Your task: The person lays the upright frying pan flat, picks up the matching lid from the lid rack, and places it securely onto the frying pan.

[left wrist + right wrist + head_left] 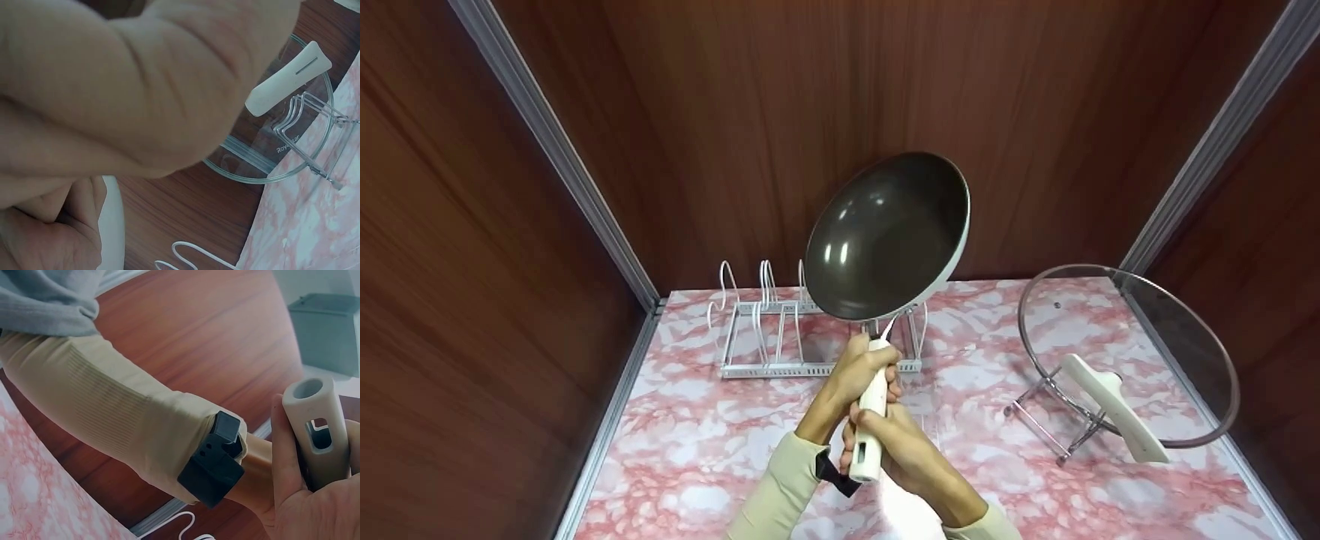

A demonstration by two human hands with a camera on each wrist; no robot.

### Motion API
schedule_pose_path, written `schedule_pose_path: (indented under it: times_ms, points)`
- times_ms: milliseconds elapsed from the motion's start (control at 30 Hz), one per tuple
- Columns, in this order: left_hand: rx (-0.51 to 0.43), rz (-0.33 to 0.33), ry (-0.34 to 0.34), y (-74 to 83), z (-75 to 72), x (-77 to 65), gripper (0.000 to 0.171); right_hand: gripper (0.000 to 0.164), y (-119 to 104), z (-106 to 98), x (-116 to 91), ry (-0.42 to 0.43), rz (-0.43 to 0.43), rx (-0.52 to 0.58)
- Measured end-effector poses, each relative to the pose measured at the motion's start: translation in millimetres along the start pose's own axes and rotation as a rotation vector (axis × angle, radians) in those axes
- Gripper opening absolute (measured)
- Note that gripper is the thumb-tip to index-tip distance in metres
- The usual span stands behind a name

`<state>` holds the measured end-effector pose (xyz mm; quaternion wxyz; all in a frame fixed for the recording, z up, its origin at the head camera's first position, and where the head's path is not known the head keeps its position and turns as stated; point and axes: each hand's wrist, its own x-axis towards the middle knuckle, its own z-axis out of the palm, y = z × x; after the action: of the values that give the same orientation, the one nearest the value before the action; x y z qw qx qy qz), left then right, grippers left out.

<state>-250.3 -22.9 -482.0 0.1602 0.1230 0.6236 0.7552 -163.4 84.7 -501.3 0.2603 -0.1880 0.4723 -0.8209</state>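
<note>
Both hands hold the white handle of a frying pan with a dark inside, tilted up above the table in the head view. My left hand grips the handle near the pan. Lower down, my right hand curls round the handle near its slotted end. The right wrist view shows that handle end between the right hand's thumb and fingers. Behind and below the pan stands a white wire rack, partly hidden by the pan and the left hand.
At the right, a glass lid with a white handle leans on a small metal stand. Brown wood-look panels close in the back and sides. The table has a pink and white marbled top.
</note>
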Motion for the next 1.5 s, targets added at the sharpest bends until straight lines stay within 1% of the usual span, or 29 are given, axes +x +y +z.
schedule_pose_path:
  times_ms: [100, 200, 333, 433, 533, 633, 700, 767, 867, 933, 1000, 1067, 1200, 1267, 1500]
  points:
    - [0.022, 0.010, 0.000, 0.4, -1.1, -0.9, 0.012, 0.014, 1.1, 1.3, 1.2, 0.014, 0.011, -0.010]
    - [0.018, 0.009, -0.011, 1.4, -2.5, -1.8, 0.012, 0.017, 1.8, 2.4, 2.9, 0.021, 0.012, -0.026]
    - [0.005, -0.003, -0.020, 3.1, -4.8, -3.3, 0.007, 0.015, 3.4, 2.4, 4.2, 0.004, 0.006, -0.037]
    - [0.024, -0.006, -0.013, 3.8, -7.4, -4.3, 0.004, 0.015, 4.1, 1.5, 4.3, -0.013, 0.006, -0.051]
    - [0.053, -0.004, -0.011, 3.7, -10.5, -5.4, 0.004, 0.018, 4.5, 0.0, 4.3, -0.018, 0.023, -0.092]
    - [0.061, -0.009, -0.024, 3.2, -14.3, -7.0, 0.006, 0.026, 4.6, -3.8, 3.4, -0.018, 0.049, -0.132]
    - [0.095, 0.007, -0.022, 2.5, -17.3, -8.0, 0.009, 0.033, 3.8, -8.4, 2.1, -0.018, 0.065, -0.143]
    - [0.151, 0.032, -0.013, 1.5, -20.5, -9.2, 0.010, 0.038, 1.9, -15.7, 0.2, -0.006, 0.066, -0.159]
    - [0.206, 0.053, -0.010, 0.0, -24.6, -11.6, 0.010, 0.041, -4.3, -31.1, -3.4, 0.040, 0.048, -0.208]
    - [0.198, 0.038, -0.028, -0.6, -26.6, -13.6, 0.007, 0.044, -10.9, -43.6, -5.6, 0.101, 0.040, -0.256]
    - [0.163, 0.008, -0.049, -1.3, -28.0, -15.9, 0.006, 0.046, -18.8, -57.0, -7.8, 0.164, 0.035, -0.306]
    - [0.154, -0.014, -0.052, -1.0, -29.0, -18.4, 0.006, 0.052, -27.2, -70.6, -8.9, 0.228, 0.031, -0.358]
    - [0.175, -0.033, -0.049, -0.6, -31.7, -21.7, 0.006, 0.065, -46.9, -97.1, -8.5, 0.343, 0.007, -0.438]
    - [0.193, -0.034, -0.049, -0.5, -33.4, -23.0, 0.006, 0.073, -57.9, -109.6, -7.5, 0.386, -0.007, -0.425]
    - [0.244, -0.040, -0.047, -1.2, -38.4, -27.2, 0.004, 0.095, -96.1, -144.9, -3.8, 0.489, -0.030, -0.277]
